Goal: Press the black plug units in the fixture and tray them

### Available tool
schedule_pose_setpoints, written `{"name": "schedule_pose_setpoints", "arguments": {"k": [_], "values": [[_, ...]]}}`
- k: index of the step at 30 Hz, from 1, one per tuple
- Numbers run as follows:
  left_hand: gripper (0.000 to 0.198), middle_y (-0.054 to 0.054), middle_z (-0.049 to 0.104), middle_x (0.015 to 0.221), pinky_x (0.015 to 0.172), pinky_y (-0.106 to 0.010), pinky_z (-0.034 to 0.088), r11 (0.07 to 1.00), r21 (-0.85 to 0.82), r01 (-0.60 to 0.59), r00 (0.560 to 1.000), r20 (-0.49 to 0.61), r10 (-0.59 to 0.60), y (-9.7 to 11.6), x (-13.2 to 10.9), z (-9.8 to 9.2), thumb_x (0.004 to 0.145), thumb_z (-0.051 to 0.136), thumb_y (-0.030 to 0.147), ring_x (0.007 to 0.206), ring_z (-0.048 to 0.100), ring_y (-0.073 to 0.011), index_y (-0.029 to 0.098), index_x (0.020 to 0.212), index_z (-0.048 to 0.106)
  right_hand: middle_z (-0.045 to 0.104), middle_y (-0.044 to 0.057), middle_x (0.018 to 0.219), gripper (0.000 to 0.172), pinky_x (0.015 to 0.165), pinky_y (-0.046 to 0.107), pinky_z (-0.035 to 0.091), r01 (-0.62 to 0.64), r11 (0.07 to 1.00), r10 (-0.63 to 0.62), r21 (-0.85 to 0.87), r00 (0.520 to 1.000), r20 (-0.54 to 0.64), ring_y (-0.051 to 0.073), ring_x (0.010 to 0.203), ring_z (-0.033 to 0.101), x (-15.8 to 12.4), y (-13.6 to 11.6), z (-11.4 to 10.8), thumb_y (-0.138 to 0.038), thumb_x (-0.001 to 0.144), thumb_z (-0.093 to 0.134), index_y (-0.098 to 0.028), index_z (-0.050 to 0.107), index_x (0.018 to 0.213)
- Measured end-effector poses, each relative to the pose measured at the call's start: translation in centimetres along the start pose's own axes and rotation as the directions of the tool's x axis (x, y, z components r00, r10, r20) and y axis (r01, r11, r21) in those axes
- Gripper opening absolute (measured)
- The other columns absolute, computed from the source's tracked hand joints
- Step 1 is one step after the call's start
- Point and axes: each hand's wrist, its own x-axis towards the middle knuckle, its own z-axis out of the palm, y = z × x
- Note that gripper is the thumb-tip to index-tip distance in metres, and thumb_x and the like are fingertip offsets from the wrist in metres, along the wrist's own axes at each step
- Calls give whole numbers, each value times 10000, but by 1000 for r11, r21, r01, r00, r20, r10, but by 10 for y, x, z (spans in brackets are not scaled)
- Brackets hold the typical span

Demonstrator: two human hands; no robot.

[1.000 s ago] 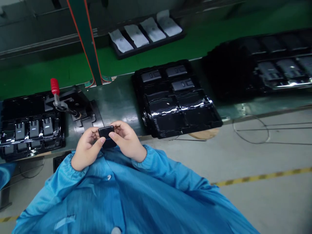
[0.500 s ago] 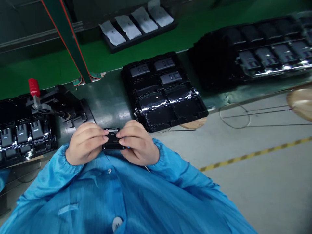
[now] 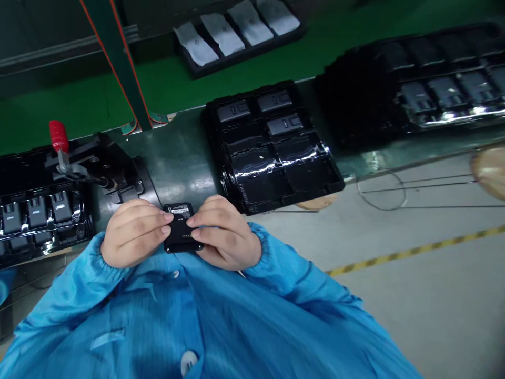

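At far left, you have a black tray with dark units in it, on the table; just right of it, a clamp fixture with a red handle; your left hand, nearer you than the fixture, has its grip closed on the left edge of a flat black device; the device sits between your hands, before your blue coat, labelled face and row of small contacts showing; your right hand grasps its right edge, fingertips on that face; farther back, four white sheets lie in a dark holder; right of your hands, a compartmented tray carries three grey pieces, two in the back row, one in the next row, right side; at far right, stacked black trays with more dark units.
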Motion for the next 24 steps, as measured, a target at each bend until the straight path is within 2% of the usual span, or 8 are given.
{"name": "schedule_pose_setpoints", "arguments": {"k": [7, 12, 15, 20, 24], "values": [[248, -53, 856, 1132, 905, -411, 650, 999, 30, 31, 999, -7, -31, -2, -6, -3, 932, 749, 110, 1034, 818, -238, 275, 1117, 740, 754, 59, 1138, 257, 831, 438, 628, -8, 1000, 7, 21, 999, 52, 223, 995, 723, 5, 4, 3, -206, 982, 650, -280, 608, 1225], [255, -100, 853, 1090, 866, -420, 635, 999, 38, 34, 999, -15, -33, -3, -4, -3, 899, 759, 109, 983, 813, -252, 219, 1124, 711, 746, 73, 1131, 273, 822, 438, 624, -14, 1000, 12, 26, 997, 77, 227, 978, 722, 11, 5, 2, -195, 982, 647, -265, 608, 1243], [287, -90, 850, 1099, 862, -427, 627, 998, 22, 65, 998, 11, -65, -4, -5, -2, 895, 739, 119, 953, 804, -245, 242, 1149, 688, 743, 92, 1133, 339, 826, 440, 613, -25, 998, 21, 50, 996, 88, 233, 976, 719, 15, 6, 3, -175, 969, 655, -236, 602, 1298], [446, -96, 834, 1121, 854, -435, 610, 987, -46, 151, 988, 40, -149, -5, -9, 1, 847, 750, 73, 931, 783, -245, 263, 1235, 643, 737, 96, 1091, 392, 831, 431, 620, -95, 989, 87, 113, 994, 73, 232, 955, 720, 18, 5, 9, -161, 966, 679, -218, 597, 1346], [530, -103, 817, 1071, 841, -415, 606, 967, -124, 222, 974, -28, -227, 0, -12, 7, 860, 749, 59, 910, 773, -237, 249, 1336, 614, 729, 66, 1062, 345, 818, 380, 633, -244, 949, 230, 198, 969, 92, 206, 955, 730, 18, 6, 16, -167, 976, 715, -256, 622, 1296]]}}
